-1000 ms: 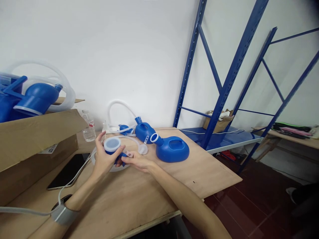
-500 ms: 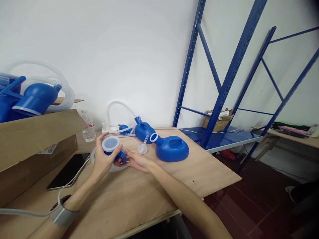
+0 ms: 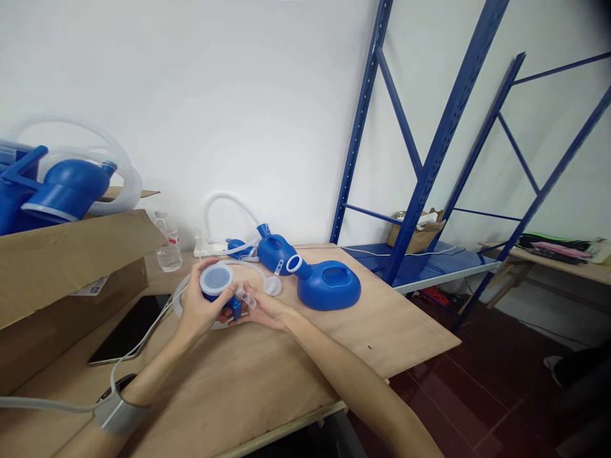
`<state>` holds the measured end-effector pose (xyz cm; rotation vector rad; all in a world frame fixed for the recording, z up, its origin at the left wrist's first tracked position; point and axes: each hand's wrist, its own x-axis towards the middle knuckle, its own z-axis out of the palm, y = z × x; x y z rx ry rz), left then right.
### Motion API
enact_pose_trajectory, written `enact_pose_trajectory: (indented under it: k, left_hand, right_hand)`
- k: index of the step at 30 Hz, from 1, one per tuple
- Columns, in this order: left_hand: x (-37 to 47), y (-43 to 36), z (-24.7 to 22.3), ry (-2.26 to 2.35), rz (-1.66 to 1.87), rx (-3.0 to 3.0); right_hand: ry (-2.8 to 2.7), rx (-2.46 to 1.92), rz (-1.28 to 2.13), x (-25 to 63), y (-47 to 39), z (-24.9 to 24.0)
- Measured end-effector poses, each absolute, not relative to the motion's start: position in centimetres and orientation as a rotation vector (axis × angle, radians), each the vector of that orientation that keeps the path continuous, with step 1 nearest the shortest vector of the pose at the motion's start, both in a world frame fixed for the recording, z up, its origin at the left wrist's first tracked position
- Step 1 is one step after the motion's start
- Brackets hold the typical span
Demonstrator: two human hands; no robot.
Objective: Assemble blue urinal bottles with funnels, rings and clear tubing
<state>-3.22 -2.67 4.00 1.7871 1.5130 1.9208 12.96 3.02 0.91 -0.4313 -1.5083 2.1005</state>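
My left hand (image 3: 203, 302) is closed around a blue urinal cup (image 3: 233, 308) with a round translucent lid (image 3: 216, 280) facing up. My right hand (image 3: 267, 309) pinches a clear plastic strap (image 3: 247, 298) with holes, just right of the cup; some of its fingers reach under the cup. A translucent hose (image 3: 255, 266) loops on the table behind my hands and ends near a clear round piece (image 3: 273, 285). To the right, a blue urinal bottle (image 3: 329, 285) with a white-rimmed mouth rests on the table. Another blue urinal bottle (image 3: 275, 252) lies behind it.
An open cardboard box (image 3: 76, 254) on the left holds blue urinals (image 3: 71, 187) and hoses. Near it are a water bottle (image 3: 168, 245), a phone (image 3: 128, 327) and a power strip (image 3: 210, 248). A cable runs over my left wrist. Blue metal shelving (image 3: 424, 172) stands right of the table (image 3: 382, 356).
The cup in my left hand has shifted slightly to the right. The clear strap now shows more plainly, tilted downward, between the thumb and fingers of my right hand.
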Motion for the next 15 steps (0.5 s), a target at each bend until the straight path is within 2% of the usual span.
enact_pose_trajectory:
  k: [5, 15]
  left_hand:
    - [-3.30, -2.69, 4.03, 1.467, 1.919, 1.832]
    - [-3.36, -2.40, 3.75, 1.469, 1.928, 1.792]
  right_hand:
    - [-1.527, -0.391, 2.060, 12.90, 2.75, 1.26]
    - [-1.704, -0.472, 1.668, 12.05, 2.57, 1.02]
